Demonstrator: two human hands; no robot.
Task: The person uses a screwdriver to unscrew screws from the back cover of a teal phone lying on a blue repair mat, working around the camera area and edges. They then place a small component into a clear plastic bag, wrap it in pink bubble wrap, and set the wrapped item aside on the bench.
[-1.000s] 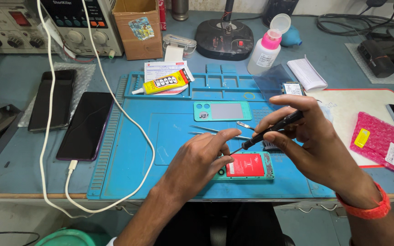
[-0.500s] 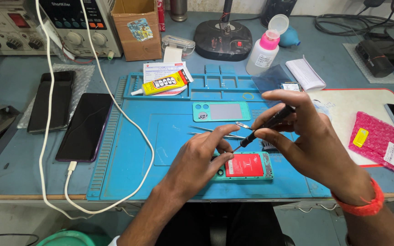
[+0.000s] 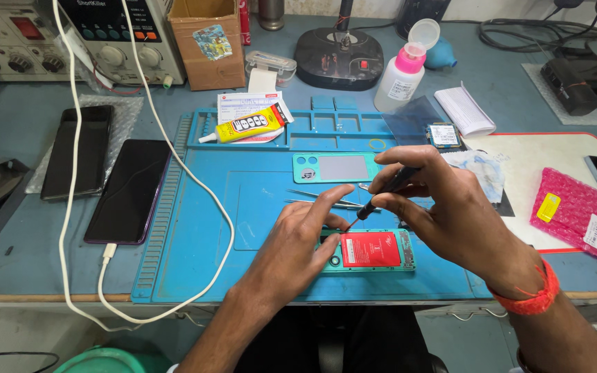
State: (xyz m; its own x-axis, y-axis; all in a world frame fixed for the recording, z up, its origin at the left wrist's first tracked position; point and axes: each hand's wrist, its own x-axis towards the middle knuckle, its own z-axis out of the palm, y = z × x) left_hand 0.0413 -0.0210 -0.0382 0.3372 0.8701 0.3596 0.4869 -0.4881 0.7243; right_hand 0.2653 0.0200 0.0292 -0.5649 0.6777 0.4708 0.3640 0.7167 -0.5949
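The opened phone (image 3: 371, 250) is being steadied on the blue mat (image 3: 195, 228) by the left hand (image 3: 298, 242), fingers spread. A screwdriver (image 3: 381, 193) is being pinched by the right hand (image 3: 443, 207); it is best kept upright, pressed lightly.

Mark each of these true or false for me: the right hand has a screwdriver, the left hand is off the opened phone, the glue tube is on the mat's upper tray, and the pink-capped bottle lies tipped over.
1. The right hand holds a screwdriver. True.
2. The left hand is clear of the opened phone. False: it rests on the phone's left end.
3. The yellow glue tube lies on the blue mat, in its upper tray. True.
4. The pink-capped bottle lies tipped over. False: it stands upright, its lid flipped open.
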